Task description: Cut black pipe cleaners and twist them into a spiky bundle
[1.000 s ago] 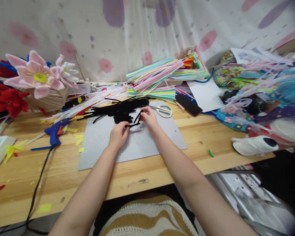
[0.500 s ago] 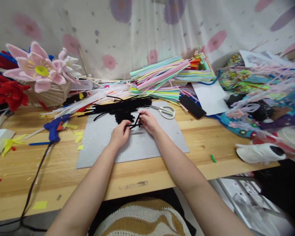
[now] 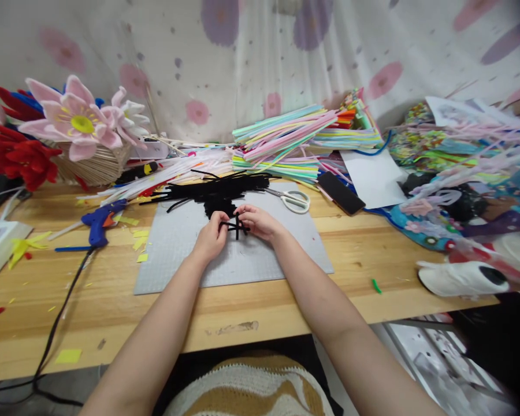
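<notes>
Between my hands are short black pipe cleaners [image 3: 237, 227], crossed over one another. My left hand [image 3: 211, 237] pinches their left ends between thumb and fingers. At the other side my right hand [image 3: 260, 222] has its fingertips closed on them. Both hands are above the grey cutting mat [image 3: 251, 263]. Just beyond lies a pile of long black pipe cleaners [image 3: 221, 188], with a dense black bundle [image 3: 219, 207] in front of it. White-handled scissors [image 3: 295, 201] rest on the mat's far right part.
A blue glue gun [image 3: 99, 222] with a black cord [image 3: 63, 312] lies at left. Pink felt-like flowers [image 3: 80, 124] stand behind it. Pastel pipe cleaners [image 3: 286, 136] are heaped at the back. A phone [image 3: 341, 192], white paper [image 3: 372, 179] and a white bottle [image 3: 459, 278] are at right.
My right hand has moved slightly left and down, closer to my left hand. One black piece now stands across the others nearer the middle. The view has shifted slightly.
</notes>
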The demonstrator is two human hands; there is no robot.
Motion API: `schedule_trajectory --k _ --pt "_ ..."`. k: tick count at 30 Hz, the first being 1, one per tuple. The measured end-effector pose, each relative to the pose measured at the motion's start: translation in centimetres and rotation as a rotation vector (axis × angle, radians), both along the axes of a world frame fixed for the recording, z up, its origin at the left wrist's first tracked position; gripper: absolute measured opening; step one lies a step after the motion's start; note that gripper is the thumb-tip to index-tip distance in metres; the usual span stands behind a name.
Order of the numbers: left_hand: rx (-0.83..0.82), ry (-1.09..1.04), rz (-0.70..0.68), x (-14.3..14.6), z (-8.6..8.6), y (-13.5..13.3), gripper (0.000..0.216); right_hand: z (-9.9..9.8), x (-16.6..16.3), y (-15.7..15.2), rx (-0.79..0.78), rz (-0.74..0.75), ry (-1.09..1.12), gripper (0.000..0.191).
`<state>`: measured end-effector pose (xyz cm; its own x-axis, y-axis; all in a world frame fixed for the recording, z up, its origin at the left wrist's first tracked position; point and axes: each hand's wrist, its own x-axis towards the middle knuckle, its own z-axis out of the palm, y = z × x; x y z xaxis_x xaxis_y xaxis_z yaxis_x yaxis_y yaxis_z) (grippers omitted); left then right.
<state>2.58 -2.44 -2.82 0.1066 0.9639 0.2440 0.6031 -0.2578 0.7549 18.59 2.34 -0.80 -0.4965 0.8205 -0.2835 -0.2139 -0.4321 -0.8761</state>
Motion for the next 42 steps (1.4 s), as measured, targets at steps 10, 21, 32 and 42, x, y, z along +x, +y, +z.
schedule_trajectory --k 10,21,32,42 --pt "0.01 -0.225 0.201 -0.2 -0.2 0.5 0.017 -0.6 0.1 -0.3 0.371 0.115 -0.178 0.021" --pt "-0.317 -0.858 0.115 0.2 1.0 0.5 0.039 0.2 -1.0 -0.4 -0.05 -0.253 0.124 0.022" --pt "-0.389 -1.137 0.152 0.9 1.2 0.8 0.033 -1.2 -2.6 -1.0 0.235 -0.172 -0.007 0.026" --pt "-0.187 -1.309 0.332 -0.6 1.8 1.8 0.014 -0.4 -2.8 -2.0 0.282 0.002 -0.177 0.029"
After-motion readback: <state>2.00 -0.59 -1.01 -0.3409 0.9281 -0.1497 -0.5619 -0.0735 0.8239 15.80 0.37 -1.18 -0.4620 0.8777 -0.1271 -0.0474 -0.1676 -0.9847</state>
